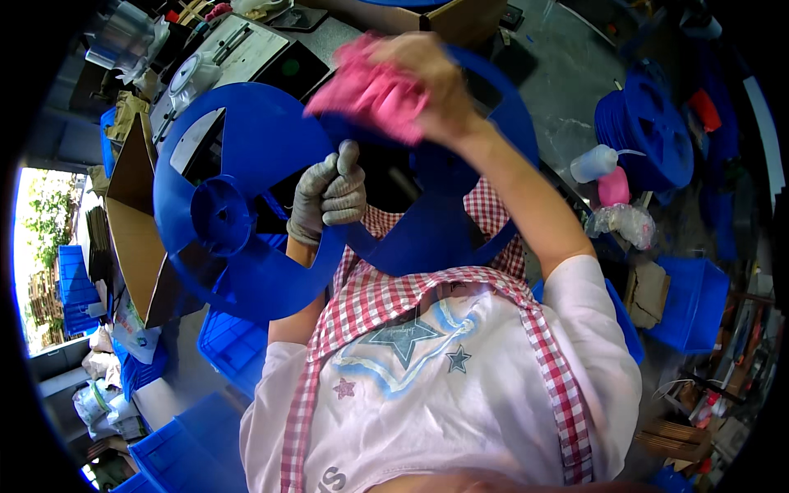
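Two wide blue plastic discs with broad spokes, open gaps and a round hub stand in front of my chest: a left disc [267,127] and a right disc [415,226]. My left hand [333,193], in a grey glove, is closed at the place where they meet, thumb up; its grip is partly hidden. Bunched in my bare right hand [440,90] is a pink cloth [370,94], over the top of the right disc. That hand is slightly blurred, and the cloth covers part of the disc's edge.
To the right, a stack of blue discs [649,123] stands by a clear squeeze bottle [593,163] and a blue bin [690,300]. An open cardboard box [136,214] is on the left, with blue crates [197,444] below. Tools lie on the bench [255,45] behind.
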`<state>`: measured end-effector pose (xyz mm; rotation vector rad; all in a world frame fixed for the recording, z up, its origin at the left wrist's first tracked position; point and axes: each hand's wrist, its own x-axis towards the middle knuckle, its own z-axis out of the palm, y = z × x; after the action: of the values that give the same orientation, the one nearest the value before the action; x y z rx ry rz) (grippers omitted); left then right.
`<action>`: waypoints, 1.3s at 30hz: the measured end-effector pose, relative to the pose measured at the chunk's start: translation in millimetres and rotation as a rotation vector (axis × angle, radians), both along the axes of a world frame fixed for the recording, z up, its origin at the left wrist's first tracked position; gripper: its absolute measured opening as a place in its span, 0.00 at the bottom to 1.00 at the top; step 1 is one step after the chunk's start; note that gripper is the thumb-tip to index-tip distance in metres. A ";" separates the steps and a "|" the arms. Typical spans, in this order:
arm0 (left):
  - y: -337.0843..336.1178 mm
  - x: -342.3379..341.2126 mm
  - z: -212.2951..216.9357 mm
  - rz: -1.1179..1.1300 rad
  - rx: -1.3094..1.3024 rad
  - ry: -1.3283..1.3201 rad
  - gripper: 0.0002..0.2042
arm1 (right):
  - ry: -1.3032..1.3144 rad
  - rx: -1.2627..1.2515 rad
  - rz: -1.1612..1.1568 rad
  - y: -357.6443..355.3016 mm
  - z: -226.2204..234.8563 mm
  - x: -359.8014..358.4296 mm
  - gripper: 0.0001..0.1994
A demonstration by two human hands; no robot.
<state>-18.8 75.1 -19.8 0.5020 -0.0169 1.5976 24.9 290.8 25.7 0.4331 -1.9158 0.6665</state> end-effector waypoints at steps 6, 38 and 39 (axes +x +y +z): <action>1.7 -5.2 -2.9 0.022 0.060 -0.094 0.13 | -0.042 -0.042 -0.155 17.4 -24.2 26.5 0.15; 8.9 -12.7 22.9 0.238 0.340 -0.278 0.07 | -0.110 0.091 -0.039 -78.5 -30.6 95.6 0.10; 12.3 -10.6 21.4 0.229 0.345 -0.292 0.07 | -0.083 0.129 -0.021 -79.8 -29.7 97.1 0.09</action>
<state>-29.4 87.4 1.6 0.5454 -0.4767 1.8936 122.0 211.0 -4.0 0.4719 -2.0468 0.5560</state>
